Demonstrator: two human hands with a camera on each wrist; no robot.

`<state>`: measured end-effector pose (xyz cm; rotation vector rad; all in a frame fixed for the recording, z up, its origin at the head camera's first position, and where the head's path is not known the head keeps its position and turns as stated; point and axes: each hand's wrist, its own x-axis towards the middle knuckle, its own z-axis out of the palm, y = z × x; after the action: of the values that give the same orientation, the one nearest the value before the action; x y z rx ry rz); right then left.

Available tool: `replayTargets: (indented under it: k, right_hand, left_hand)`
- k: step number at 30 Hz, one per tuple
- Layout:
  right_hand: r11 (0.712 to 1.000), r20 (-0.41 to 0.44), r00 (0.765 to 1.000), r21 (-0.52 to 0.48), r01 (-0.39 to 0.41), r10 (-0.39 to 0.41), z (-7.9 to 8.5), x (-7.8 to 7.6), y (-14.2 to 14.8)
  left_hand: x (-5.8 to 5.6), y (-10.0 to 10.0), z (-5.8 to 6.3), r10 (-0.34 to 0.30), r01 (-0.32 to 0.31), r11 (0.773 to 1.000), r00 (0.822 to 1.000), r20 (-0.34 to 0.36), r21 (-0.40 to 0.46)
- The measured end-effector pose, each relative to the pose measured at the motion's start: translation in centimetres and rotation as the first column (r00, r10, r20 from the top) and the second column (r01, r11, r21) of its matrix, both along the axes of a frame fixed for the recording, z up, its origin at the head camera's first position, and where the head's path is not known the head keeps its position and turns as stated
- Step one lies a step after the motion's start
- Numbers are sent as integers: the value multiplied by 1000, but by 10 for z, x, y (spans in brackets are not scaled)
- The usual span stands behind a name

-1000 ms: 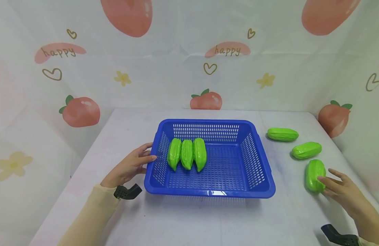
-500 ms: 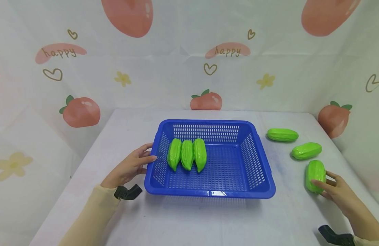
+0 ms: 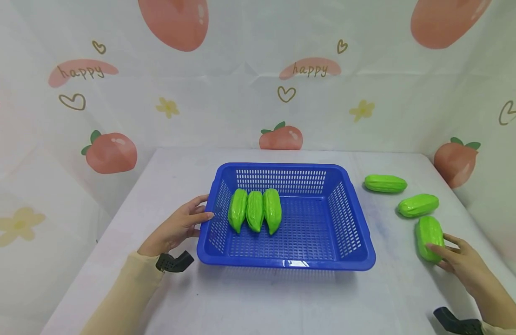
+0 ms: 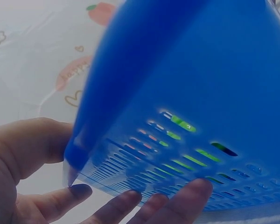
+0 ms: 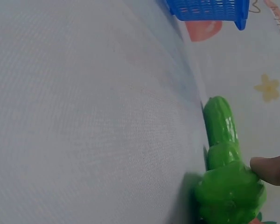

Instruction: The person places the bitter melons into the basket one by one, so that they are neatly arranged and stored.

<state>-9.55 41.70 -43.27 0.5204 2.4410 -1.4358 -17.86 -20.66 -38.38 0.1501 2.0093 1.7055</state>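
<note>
My left hand holds the left rim of a blue plastic basket, thumb at the rim and fingers against the slotted outer wall. Three glossy, ridged bitter melons lie side by side in its left half. On the right, my right hand grips the nearest bitter melon by its near part, thumb on its upper side; the other fingers are partly hidden behind it. Seen end-on in the right wrist view, that bitter melon has the thumb against it.
Beyond the gripped one, two more bitter melons lie on the white-covered table: one angled, one crosswise. A printed cloth backdrop stands behind and at both sides of the table.
My right hand has closed in on the nearest bitter melon, its thumb moving left across it. The melon has tilted slightly, its far end shifting up. The left hand and basket stay put.
</note>
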Motion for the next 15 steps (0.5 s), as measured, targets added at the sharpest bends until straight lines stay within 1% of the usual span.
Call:
replayTargets:
  k: [4, 6, 12, 15]
  right_hand:
    - [999, -45, 999, 14, 31, -30, -1, 1, 0]
    - [999, -67, 997, -10, 48, -49, -1, 2, 0]
    - [984, -140, 986, -160, 72, -95, 2, 4, -1]
    - [956, -184, 972, -280, 92, -147, 4, 6, -3]
  left_hand:
    - [0, 0, 0, -1, 1, 1000, 1000, 0, -2]
    - [0, 0, 0, 1, -1, 1000, 1000, -1, -5]
    - [-1, 0, -1, 3, -3, 1000, 1000, -2, -11]
    - [-1, 0, -1, 6, -6, 1000, 1000, 0, -12]
